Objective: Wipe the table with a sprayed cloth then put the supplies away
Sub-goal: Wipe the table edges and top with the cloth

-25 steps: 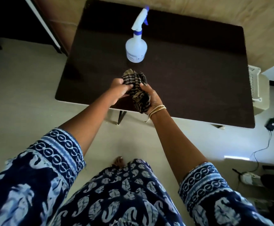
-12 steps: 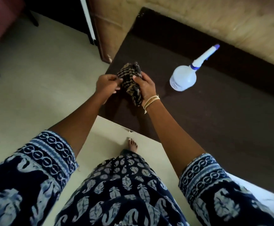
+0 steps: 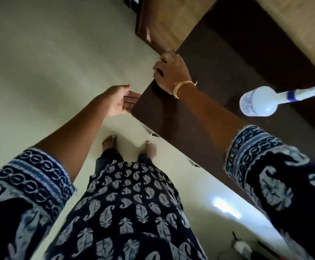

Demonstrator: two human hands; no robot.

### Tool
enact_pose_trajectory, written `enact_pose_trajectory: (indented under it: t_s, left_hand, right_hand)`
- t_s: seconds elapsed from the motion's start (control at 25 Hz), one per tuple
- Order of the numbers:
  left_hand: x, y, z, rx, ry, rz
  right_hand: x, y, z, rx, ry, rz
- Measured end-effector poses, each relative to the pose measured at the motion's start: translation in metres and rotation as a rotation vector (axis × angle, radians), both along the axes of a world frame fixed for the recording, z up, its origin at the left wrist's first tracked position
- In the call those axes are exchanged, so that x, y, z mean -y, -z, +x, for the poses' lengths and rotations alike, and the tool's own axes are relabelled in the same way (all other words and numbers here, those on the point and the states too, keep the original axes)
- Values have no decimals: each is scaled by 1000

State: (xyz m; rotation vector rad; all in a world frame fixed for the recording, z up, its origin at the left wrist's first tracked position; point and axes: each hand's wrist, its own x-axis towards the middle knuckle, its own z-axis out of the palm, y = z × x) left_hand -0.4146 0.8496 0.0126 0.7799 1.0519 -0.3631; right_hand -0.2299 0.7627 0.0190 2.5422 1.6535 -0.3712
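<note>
At the near-left corner of the dark table [image 3: 199,113] our right hand [image 3: 172,72] is pressed down close to the edge. The cloth itself is hidden beneath it, apart from perhaps a dark scrap between the fingers, so we take it to be bunched under the palm. Whether the fingers curl round the cloth or lie flat on it, we cannot tell. Our left hand [image 3: 118,101] is off the table, just beside the corner, palm up, fingers straight and relaxed, holding nothing.

We judge the wiping to be at its start or early on: the hand sits at one corner and most of the tabletop stretches away beyond it. No wet streak shows on the dark surface. Putting the supplies away is not yet done.

Further right on the table the spray bottle [image 3: 258,104] stands apart from both hands, a white translucent body with a blue collar and a white neck running out of view. Its walls are too cloudy for us to tell whether any liquid is inside.
</note>
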Motion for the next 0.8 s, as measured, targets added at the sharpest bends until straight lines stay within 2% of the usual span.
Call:
enact_pose_trajectory:
  t_s: [0.16,0.24,0.32,0.44,0.48,0.64,0.72,0.8]
  left_hand:
    - [-15,23,-39,64,-10,-297]
    - [-14,26,-51,107,22,-362]
    - [-11,31,-63,167,3,-424]
    - [-9,35,-68,236,-30,-485]
    - [-9,36,-68,240,-39,-502]
    - [-13,43,-66,252,-30,-519]
    - [-15,43,-64,241,-24,-514]
    - [-18,41,-62,197,-33,-487]
  right_hand:
    - [5,0,-53,150,-190,-9]
    - [20,-1,-85,90,-262,7]
    - [37,-2,-103,1,-453,-25]
    - [20,-19,-72,-15,-760,-164]
    - [8,-22,-58,20,-751,-191]
    - [-17,-20,-28,109,-438,-189]
    - [-9,-13,-53,122,-404,-150]
    - [6,-4,-85,45,-469,-50]
